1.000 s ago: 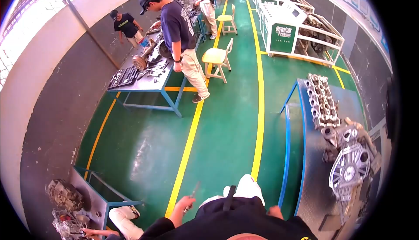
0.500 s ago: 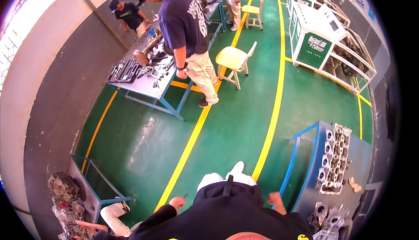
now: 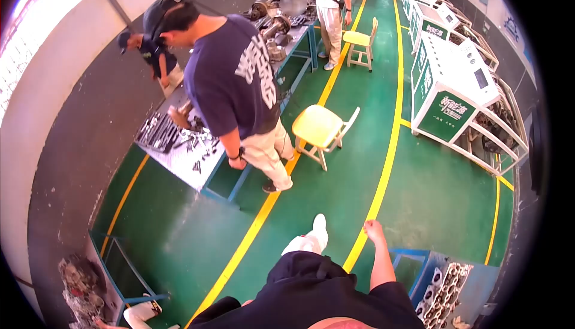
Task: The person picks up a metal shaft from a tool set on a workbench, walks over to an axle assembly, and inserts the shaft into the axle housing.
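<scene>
My right hand [image 3: 374,231] swings out in front of my body above the green floor, its fingers curled closed. Nothing shows in it. The blue-framed table [image 3: 413,252] with a cylinder head [image 3: 446,293] on top is the nearest thing to that hand, apart from it. Of my left hand [image 3: 247,302] only a sliver of skin shows beside my dark top; its fingers are hidden. One white shoe [image 3: 320,227] is stepping forward on the floor.
Ahead on the left, a person in a dark T-shirt [image 3: 233,83] stands by a workbench [image 3: 190,170] with a tool set [image 3: 159,132]. A yellow chair [image 3: 316,126] stands beside them. White-and-green equipment units [image 3: 449,89] line the right. Another person [image 3: 331,17] is farther back.
I have moved forward; the bench, person and chair look nearer, and the right table has slid down the view. My right hand swung forward; my left hand, earlier with a small dark object, swung back.
</scene>
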The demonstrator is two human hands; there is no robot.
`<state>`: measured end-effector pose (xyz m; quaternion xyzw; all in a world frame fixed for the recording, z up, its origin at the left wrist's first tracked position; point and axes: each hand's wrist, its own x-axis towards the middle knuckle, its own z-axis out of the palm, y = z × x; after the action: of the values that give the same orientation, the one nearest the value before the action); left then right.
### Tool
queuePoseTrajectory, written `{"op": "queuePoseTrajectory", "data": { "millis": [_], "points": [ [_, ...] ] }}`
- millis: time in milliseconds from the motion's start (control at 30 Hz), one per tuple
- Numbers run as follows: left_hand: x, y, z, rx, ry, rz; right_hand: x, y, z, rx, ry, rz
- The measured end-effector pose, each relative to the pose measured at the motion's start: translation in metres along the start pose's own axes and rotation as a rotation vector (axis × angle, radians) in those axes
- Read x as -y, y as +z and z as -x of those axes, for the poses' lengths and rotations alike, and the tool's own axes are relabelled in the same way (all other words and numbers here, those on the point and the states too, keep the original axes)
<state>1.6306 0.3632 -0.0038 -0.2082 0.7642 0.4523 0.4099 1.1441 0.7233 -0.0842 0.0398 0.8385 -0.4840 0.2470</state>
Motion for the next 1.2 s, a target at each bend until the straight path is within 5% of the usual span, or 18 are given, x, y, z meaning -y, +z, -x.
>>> {"op": "queuePoseTrajectory", "data": {
  "millis": [67,133,233,267,333,367,467,633,700,733,800,833,867,900,933,1067,1200],
  "points": [
    [-0.032,-0.048,-0.056,-0.016,-0.003,-0.08,-0.042,-0.011,-0.009,0.021,0.123,0.133],
    [-0.059,-0.099,-0.12,-0.021,-0.031,-0.201,-0.074,-0.02,0.006,-0.006,0.375,-0.07],
    [-0.106,-0.173,-0.243,-0.07,-0.314,-0.363,-0.099,-0.042,0.043,-0.096,0.659,-0.157],
    [-0.137,-0.208,-0.283,-0.089,-0.471,-0.37,-0.143,-0.047,0.059,0.049,0.523,0.026],
    [-0.267,-0.278,-0.255,-0.334,-0.355,-0.082,-0.16,-0.06,0.068,0.165,0.044,0.473],
    [-0.273,-0.3,-0.284,-0.395,-0.234,0.022,-0.143,-0.069,0.085,0.133,-0.289,0.739],
    [-0.323,-0.354,-0.348,-0.498,-0.179,0.213,-0.101,-0.097,0.06,0.245,0.041,0.492],
    [-0.452,-0.382,-0.41,-0.759,-0.477,-0.126,-0.071,-0.169,-0.064,0.31,0.086,0.404],
    [-0.493,-0.366,-0.407,-0.82,-0.558,-0.013,-0.068,-0.215,-0.128,0.312,0.109,0.358],
    [-0.481,-0.349,-0.417,-0.84,-0.555,-0.043,-0.061,-0.238,-0.162,0.291,0.23,0.228],
    [-0.465,-0.315,-0.414,-0.85,-0.412,-0.19,-0.072,-0.276,-0.268,-0.138,0.77,-0.173],
    [-0.458,-0.304,-0.423,-0.772,-0.633,0.001,-0.081,-0.306,-0.318,-0.168,0.705,-0.051],
    [-0.416,-0.283,-0.439,-0.71,-0.648,-0.073,-0.11,-0.334,-0.374,0.046,0.464,0.47],
    [-0.422,-0.265,-0.425,-0.69,-0.713,-0.056,-0.08,-0.358,-0.409,-0.184,0.477,0.376],
    [-0.438,-0.257,-0.417,-0.673,-0.761,-0.031,-0.15,-0.372,-0.48,-0.292,0.272,0.582],
    [-0.492,-0.264,-0.429,-0.674,-0.883,0.028,-0.01,-0.435,-0.621,-0.434,0.009,0.623],
    [-0.538,-0.296,-0.458,-0.686,-0.946,0.042,0.159,-0.423,-0.687,-0.243,0.059,-0.068]
  ]
}}
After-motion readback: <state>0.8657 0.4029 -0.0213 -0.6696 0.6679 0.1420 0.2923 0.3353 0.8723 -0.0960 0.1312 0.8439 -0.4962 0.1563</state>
